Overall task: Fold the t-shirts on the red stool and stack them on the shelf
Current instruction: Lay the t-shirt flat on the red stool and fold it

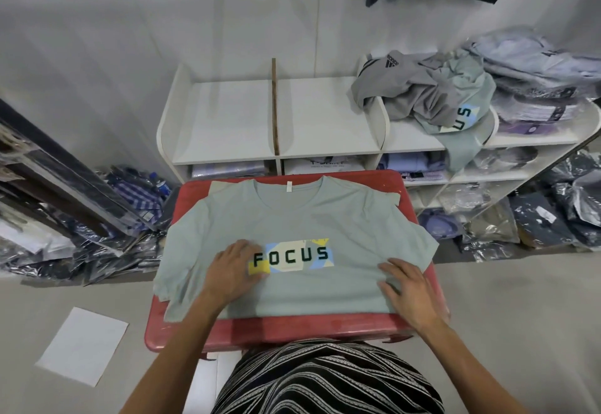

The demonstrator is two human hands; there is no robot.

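Red plastic shows only as a thin rim around the mint t-shirt (302,218), which lies face up over nearly all of the red stool (292,329), its sleeves spilling past the edges at 3 and 9 o'clock, while the left hand (232,270) and right hand (411,293) press flat on it with fingers spread, gripping nothing. At 12 o'clock the white shelf (276,150) stands just beyond the stool, a heap of unfolded shirts (429,95) at 1 o'clock on its top. Bagged garments (553,212) crowd the grey floor (520,316) at 3 and 9 o'clock, and a white sheet (81,345) lies at 8.
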